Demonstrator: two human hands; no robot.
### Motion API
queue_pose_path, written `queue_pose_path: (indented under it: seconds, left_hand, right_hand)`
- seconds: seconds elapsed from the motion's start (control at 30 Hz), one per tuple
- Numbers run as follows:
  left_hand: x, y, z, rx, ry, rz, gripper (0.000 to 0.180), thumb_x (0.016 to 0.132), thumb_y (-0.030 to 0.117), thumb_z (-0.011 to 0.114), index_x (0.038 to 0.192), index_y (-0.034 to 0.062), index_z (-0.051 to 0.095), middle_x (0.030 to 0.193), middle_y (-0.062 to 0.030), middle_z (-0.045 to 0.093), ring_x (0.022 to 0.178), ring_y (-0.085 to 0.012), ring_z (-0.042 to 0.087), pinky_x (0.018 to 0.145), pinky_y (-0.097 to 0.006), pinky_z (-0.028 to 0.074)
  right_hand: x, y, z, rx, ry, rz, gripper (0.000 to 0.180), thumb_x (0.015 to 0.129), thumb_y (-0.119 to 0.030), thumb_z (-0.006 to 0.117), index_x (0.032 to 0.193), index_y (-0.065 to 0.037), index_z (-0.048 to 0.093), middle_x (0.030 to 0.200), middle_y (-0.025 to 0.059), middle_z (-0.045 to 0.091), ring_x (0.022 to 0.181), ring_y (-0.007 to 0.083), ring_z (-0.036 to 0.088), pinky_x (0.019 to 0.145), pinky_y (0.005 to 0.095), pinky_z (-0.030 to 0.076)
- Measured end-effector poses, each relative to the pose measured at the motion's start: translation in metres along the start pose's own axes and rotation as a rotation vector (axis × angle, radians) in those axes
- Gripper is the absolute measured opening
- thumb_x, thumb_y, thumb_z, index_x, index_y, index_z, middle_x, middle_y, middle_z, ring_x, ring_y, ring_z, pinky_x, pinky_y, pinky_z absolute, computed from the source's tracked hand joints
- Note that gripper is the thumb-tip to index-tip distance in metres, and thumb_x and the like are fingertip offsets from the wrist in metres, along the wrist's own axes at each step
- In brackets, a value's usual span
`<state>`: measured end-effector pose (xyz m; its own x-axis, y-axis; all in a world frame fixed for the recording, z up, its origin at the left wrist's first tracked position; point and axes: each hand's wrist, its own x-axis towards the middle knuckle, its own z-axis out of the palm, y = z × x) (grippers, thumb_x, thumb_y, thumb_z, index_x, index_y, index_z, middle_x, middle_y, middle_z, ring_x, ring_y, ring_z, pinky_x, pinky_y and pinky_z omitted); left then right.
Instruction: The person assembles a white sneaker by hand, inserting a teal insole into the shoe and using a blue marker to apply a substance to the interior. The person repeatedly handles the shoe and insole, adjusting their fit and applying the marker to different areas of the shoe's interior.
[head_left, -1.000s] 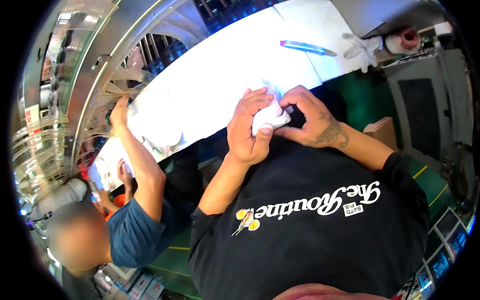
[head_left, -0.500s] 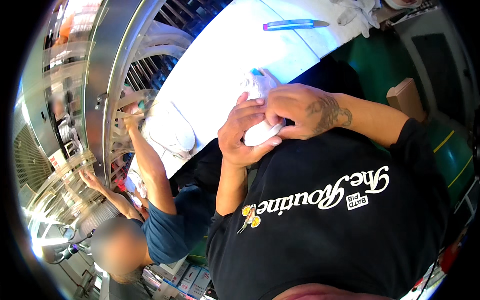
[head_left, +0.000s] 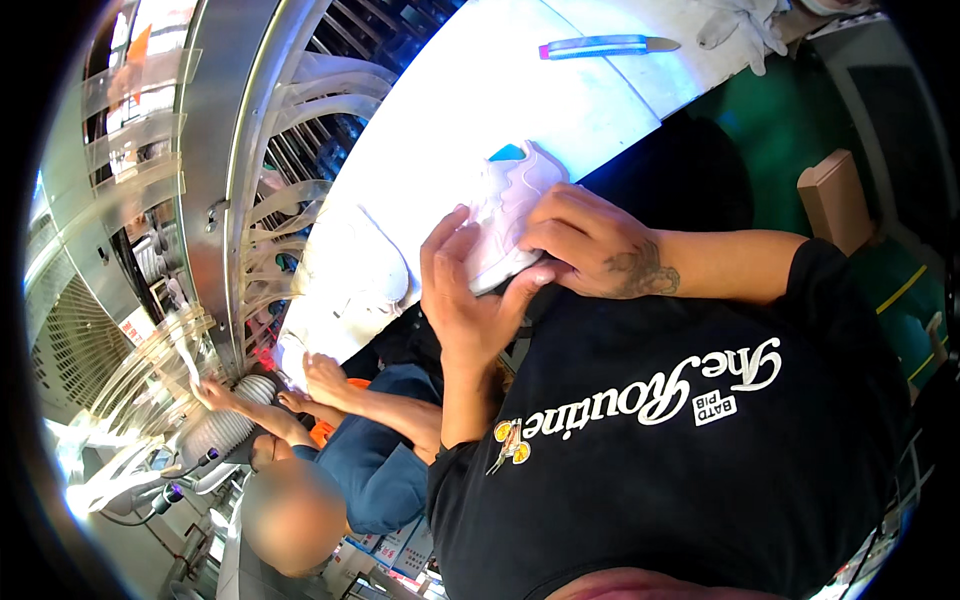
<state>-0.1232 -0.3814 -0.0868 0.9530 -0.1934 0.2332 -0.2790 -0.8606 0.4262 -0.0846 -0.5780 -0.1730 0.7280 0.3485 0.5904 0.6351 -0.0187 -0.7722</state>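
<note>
A white sneaker (head_left: 508, 210) with wavy side lines and a teal patch at its collar stands at the table's near edge, its toe toward me. My left hand (head_left: 470, 300) grips its toe from the left, fingers along the side and thumb near the sole edge. My right hand (head_left: 590, 245) is closed on its right side, with the fingers curled and the thumb close to the left thumb at the toe. Both hands hide the toe and part of the sole, so what the right fingertips pinch there cannot be made out.
The white table (head_left: 440, 130) carries a blue-handled tool (head_left: 610, 47) with a brownish tip, white gloves (head_left: 735, 30) and another white shoe (head_left: 372, 255). A machine with clear curved strips (head_left: 325, 90) runs along the left. A co-worker (head_left: 385, 450) handles something white there. A cardboard box (head_left: 835, 200) stands right.
The sneaker has turned in my hands, from its pale underside or toe showing to its lined side showing. The co-worker's arms have drawn back from the table shoe toward the lower left.
</note>
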Motion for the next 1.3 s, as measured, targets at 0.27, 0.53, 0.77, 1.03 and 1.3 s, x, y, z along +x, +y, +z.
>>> queue_pose_path:
  seconds: [0.27,0.53,0.77,1.03,1.3]
  left_hand:
    - [0.007,-0.023,-0.007,-0.059,-0.075,0.085,0.093,0.055,0.056,0.100,0.119,-0.0025,0.063,0.122,-0.0238,0.074,0.116,-0.0435,0.074,0.094,-0.047,0.062]
    - [0.007,-0.032,0.000,-0.119,0.021,0.113,0.070,0.066,0.036,0.106,0.107,-0.0043,0.067,0.111,-0.0232,0.077,0.110,-0.0434,0.078,0.091,-0.047,0.066]
    - [0.003,-0.042,0.002,-0.126,0.064,0.030,0.060,0.073,0.029,0.103,0.107,-0.0046,0.067,0.108,-0.0228,0.076,0.108,-0.0408,0.079,0.092,-0.046,0.066]
    - [-0.003,-0.046,-0.017,0.002,-0.052,-0.149,0.064,0.079,0.033,0.099,0.120,-0.0037,0.065,0.118,-0.0231,0.064,0.110,-0.0407,0.066,0.096,-0.048,0.055]
    - [-0.003,-0.025,0.005,0.125,0.026,-0.323,0.077,0.077,0.032,0.099,0.131,-0.0014,0.056,0.131,-0.0224,0.050,0.124,-0.0411,0.055,0.106,-0.050,0.049]
  right_hand:
    - [0.014,0.010,0.006,0.174,-0.041,0.089,0.037,0.076,-0.013,0.090,0.098,-0.006,0.062,0.095,0.0110,0.064,0.087,0.0340,0.066,0.084,0.0446,0.054]
    - [0.042,0.028,-0.011,0.303,-0.370,0.346,0.035,0.079,-0.011,0.088,0.098,-0.008,0.059,0.093,0.0073,0.067,0.086,0.0311,0.067,0.082,0.0428,0.052]
    - [0.039,0.027,-0.007,0.145,-0.294,0.453,0.043,0.079,-0.025,0.094,0.105,-0.009,0.063,0.105,0.0111,0.066,0.096,0.0331,0.068,0.089,0.0455,0.053]
    - [0.015,0.030,0.024,-0.077,-0.159,0.140,0.040,0.080,-0.023,0.093,0.104,-0.009,0.064,0.109,0.0114,0.062,0.106,0.0347,0.065,0.087,0.0471,0.053]
    - [0.035,0.046,0.022,-0.066,-0.302,0.280,0.035,0.082,-0.024,0.089,0.100,-0.010,0.062,0.100,0.0102,0.066,0.096,0.0337,0.067,0.084,0.0462,0.052]
